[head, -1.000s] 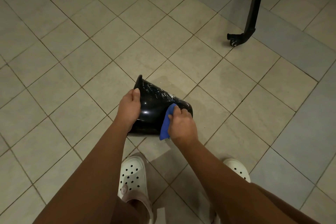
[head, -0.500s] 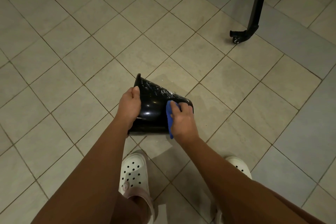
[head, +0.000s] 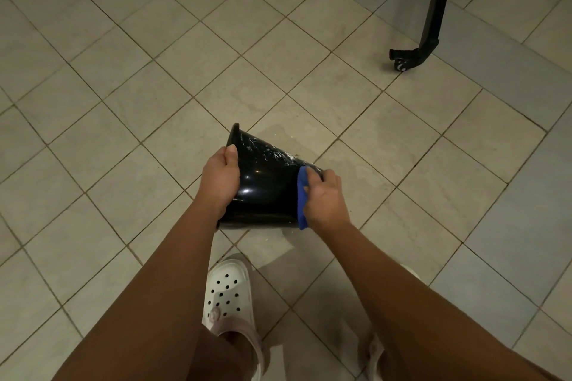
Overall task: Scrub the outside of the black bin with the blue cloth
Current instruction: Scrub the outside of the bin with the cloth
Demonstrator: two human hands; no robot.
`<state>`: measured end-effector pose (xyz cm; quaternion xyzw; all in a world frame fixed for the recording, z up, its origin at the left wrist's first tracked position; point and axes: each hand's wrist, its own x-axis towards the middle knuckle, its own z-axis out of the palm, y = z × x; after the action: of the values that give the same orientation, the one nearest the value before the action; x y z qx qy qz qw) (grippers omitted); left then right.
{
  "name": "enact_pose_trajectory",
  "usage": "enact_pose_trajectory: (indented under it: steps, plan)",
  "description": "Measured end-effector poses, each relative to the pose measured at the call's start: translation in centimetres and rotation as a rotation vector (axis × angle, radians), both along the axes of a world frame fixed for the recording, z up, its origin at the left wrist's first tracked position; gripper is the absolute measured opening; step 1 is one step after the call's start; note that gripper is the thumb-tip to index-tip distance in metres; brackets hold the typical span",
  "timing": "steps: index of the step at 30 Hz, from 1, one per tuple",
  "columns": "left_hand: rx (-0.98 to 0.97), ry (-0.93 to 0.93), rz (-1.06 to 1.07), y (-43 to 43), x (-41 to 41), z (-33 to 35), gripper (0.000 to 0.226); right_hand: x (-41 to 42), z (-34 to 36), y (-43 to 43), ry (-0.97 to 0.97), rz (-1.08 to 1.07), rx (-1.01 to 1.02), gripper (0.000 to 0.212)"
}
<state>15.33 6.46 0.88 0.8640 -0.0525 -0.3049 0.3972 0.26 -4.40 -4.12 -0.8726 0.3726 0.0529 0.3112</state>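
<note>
The black bin point(head: 266, 192) lies tipped on its side above the tiled floor, its wide rim to the left and its narrow base to the right. White soapy streaks mark its upper side. My left hand point(head: 220, 178) grips the bin at the rim end. My right hand point(head: 325, 199) presses the blue cloth point(head: 301, 195) against the bin's base end, and the cloth hangs down past the bin's lower edge. The bin's opening is hidden from view.
Beige floor tiles point(head: 154, 102) spread all around, with grey tiles at the right. A black metal leg with a caster wheel point(head: 402, 63) stands at the upper right. My white clogs point(head: 227, 291) are just below the bin. A damp patch shows on the floor beside the bin.
My right hand slid the blue cloth rightward along the bin, from its middle side to the base end. My left hand kept its hold on the rim.
</note>
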Motion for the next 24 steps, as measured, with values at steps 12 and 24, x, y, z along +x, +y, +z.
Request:
enact_pose_trajectory:
  steps: [12, 24]
  plan:
    - [0.004, 0.000, 0.004, 0.1, 0.2, -0.1, 0.047, 0.1, 0.0, 0.1, 0.029, -0.011, 0.000, 0.046]
    - [0.036, 0.015, -0.003, -0.4, 0.3, 0.0, 0.049, 0.3, 0.2, 1.9, 0.011, -0.116, 0.001, 0.044]
